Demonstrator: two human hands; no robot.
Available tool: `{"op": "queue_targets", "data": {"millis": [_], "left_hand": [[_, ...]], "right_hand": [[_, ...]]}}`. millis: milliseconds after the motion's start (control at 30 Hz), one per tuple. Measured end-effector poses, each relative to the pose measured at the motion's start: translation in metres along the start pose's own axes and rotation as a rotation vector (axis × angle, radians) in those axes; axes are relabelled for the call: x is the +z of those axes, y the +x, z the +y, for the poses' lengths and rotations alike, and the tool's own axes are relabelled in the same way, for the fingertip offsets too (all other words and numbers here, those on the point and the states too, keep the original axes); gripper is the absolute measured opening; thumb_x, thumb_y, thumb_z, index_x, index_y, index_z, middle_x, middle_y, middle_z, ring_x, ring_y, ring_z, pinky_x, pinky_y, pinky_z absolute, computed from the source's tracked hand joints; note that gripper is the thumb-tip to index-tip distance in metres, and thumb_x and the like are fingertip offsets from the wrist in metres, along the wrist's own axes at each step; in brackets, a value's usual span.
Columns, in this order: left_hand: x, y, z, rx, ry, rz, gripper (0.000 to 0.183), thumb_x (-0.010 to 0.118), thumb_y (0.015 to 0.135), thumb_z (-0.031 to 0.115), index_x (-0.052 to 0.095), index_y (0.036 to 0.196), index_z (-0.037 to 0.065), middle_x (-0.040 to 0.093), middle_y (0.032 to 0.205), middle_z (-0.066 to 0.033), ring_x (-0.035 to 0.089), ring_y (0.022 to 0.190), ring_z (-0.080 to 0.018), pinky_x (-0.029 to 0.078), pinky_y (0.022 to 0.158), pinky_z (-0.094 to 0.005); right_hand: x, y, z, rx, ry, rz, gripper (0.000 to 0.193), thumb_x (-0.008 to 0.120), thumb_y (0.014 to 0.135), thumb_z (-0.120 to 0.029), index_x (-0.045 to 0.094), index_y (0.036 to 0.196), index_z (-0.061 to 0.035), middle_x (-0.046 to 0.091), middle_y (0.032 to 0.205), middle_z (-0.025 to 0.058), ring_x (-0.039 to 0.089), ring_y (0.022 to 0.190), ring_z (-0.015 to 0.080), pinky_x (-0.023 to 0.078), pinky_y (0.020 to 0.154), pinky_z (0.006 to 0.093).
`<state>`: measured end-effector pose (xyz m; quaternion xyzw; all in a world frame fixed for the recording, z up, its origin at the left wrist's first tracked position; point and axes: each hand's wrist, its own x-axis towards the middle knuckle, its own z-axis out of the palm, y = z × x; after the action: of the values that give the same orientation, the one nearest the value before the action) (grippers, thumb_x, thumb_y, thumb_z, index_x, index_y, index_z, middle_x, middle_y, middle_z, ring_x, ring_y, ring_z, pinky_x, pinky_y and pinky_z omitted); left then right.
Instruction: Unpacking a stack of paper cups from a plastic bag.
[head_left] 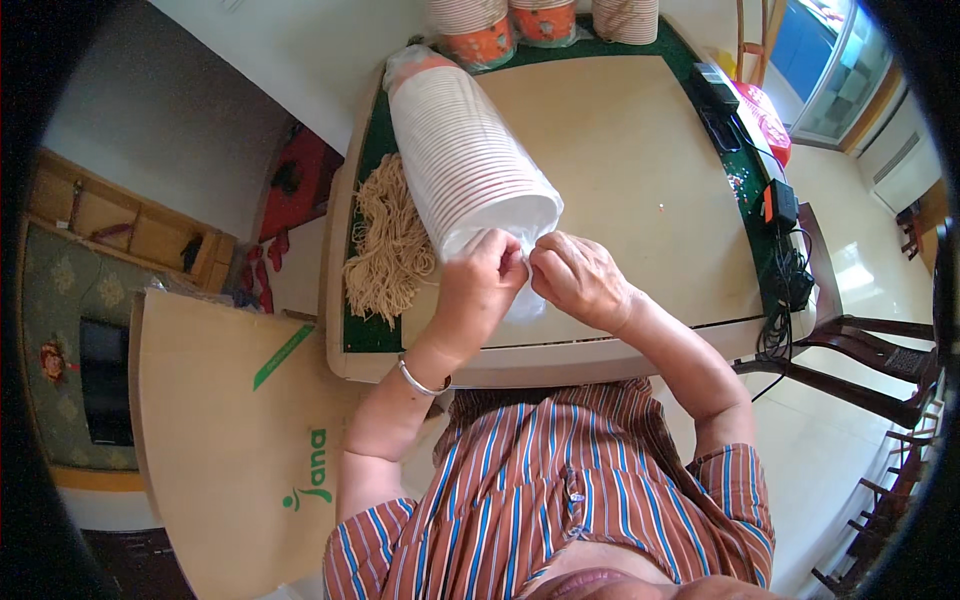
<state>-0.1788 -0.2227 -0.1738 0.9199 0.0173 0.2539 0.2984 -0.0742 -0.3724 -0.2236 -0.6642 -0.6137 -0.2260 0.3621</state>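
Observation:
A long stack of white paper buckets (465,165) lies on its side on the table inside a clear plastic bag (522,302). The open mouth of the nearest bucket faces me. My left hand (485,275) is closed on the gathered end of the bag, just below that mouth. Close beside it, my right hand (582,280) pinches the same plastic, knuckles up. The two hands nearly touch, and the fingertips are partly hidden. A bundle of beige strings (388,245) lies to the left of the stack, near my left hand.
More bagged bucket stacks (480,30) stand at the table's far edge. Black power adapters and cables (785,250) run along its right side. A large cardboard sheet (230,430) leans at the left. A dark wooden chair (880,365) stands to the right.

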Motion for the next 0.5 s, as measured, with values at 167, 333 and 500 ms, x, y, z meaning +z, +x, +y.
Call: {"op": "queue_targets", "data": {"millis": [167,333,500], "left_hand": [[0.009,-0.006,0.001,-0.239,-0.196,0.000,0.004,0.070,0.091,0.003,0.067,0.091,0.001,0.069,0.076,-0.0036,0.064,0.067,-0.0085,0.054,0.064,-0.0265],[0.012,-0.006,-0.004,-0.247,-0.232,0.001,0.006,0.070,0.088,0.004,0.065,0.090,0.001,0.067,0.076,-0.0100,0.064,0.063,-0.0174,0.053,0.062,-0.0326],[0.013,-0.001,-0.005,-0.262,-0.199,-0.002,0.007,0.071,0.089,0.005,0.066,0.089,0.001,0.068,0.074,-0.0102,0.065,0.063,-0.0177,0.053,0.062,-0.0322]], "right_hand": [[0.009,-0.010,-0.011,0.212,0.106,0.225,0.027,0.074,0.074,0.004,0.058,0.095,-0.0033,0.063,0.092,0.0118,0.066,0.074,0.0285,0.054,0.061,0.0369],[0.002,-0.005,-0.019,0.218,-0.022,0.109,0.021,0.066,0.080,-0.006,0.058,0.099,-0.0015,0.058,0.093,0.0108,0.063,0.085,0.0280,0.053,0.074,0.0398],[-0.018,0.007,-0.025,0.110,-0.167,-0.082,0.024,0.064,0.080,-0.014,0.059,0.100,-0.0017,0.056,0.092,0.0095,0.062,0.090,0.0252,0.052,0.077,0.0384]]}}
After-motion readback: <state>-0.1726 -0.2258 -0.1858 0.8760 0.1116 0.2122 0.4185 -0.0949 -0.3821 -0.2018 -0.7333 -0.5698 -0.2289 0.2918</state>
